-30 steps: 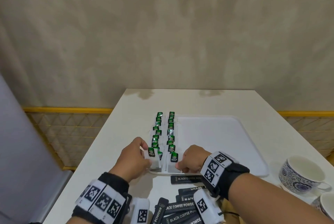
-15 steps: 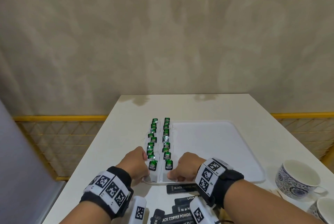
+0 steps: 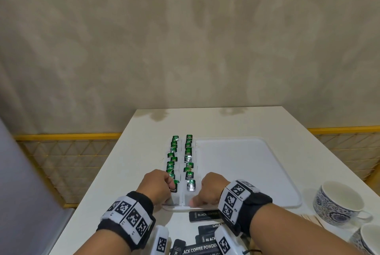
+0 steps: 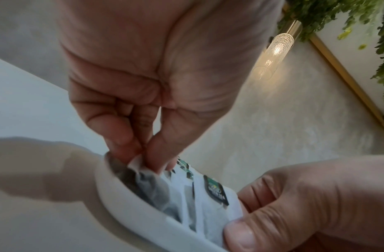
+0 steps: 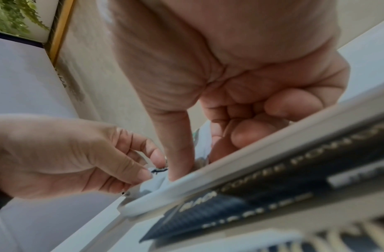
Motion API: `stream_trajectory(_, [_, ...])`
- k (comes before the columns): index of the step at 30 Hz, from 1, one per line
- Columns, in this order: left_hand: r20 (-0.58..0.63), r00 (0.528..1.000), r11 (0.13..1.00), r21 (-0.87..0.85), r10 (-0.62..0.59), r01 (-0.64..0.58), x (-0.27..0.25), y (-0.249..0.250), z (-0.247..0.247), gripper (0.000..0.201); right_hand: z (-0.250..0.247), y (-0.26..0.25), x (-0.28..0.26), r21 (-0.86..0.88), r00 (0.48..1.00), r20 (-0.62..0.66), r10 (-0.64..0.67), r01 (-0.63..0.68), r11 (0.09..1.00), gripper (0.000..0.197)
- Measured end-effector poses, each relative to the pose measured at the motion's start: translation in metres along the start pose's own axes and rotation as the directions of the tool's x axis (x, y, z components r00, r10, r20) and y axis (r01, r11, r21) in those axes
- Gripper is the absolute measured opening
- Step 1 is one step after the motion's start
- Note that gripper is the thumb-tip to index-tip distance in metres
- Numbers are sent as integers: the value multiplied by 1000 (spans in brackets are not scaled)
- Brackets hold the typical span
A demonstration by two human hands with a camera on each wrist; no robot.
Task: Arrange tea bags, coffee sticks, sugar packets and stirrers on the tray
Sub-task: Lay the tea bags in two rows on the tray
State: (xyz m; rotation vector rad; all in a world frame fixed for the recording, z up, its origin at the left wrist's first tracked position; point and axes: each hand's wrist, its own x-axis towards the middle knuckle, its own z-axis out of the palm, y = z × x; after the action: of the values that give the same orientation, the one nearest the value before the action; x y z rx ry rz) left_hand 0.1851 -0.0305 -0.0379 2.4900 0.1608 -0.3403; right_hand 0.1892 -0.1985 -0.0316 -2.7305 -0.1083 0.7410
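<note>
A white tray [image 3: 246, 168] lies on the white table, with two rows of tea bags with green tags [image 3: 188, 152] along its left side. My left hand [image 3: 165, 186] pinches a corner of the nearest tea bag in the left row [image 3: 174, 197] between thumb and fingertips [image 4: 126, 145]. My right hand [image 3: 202, 195] has its fingers curled, and its thumb [image 5: 180, 167] holds down the nearest tea bag in the right row [image 3: 190, 194] at the tray's front rim [image 5: 186, 185]. Black coffee sticks [image 3: 203, 214] lie just in front of the tray.
Two patterned cups [image 3: 337, 203] [image 3: 368, 240] stand at the right front. Thin wooden stirrers [image 3: 308, 218] lie beside them. More black coffee sticks [image 3: 198, 249] are piled under my wrists. The tray's right part is bare. A wall rises behind the table.
Both hands have drawn a little nearer to the tray's front rim and lowered the two nearest tea bags. The head view has shifted slightly.
</note>
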Motion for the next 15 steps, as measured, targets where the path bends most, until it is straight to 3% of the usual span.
stream_trajectory(9, [-4,999,999,-19,33,-33,-2,-13,0,24,-2,7,-8,18,997,12,-80,80,997,31])
stream_trajectory(15, [-30,997,996,50,69,-67,-3,-13,3,23,8,6,-1,75,1000,-23,-10,12,997,39])
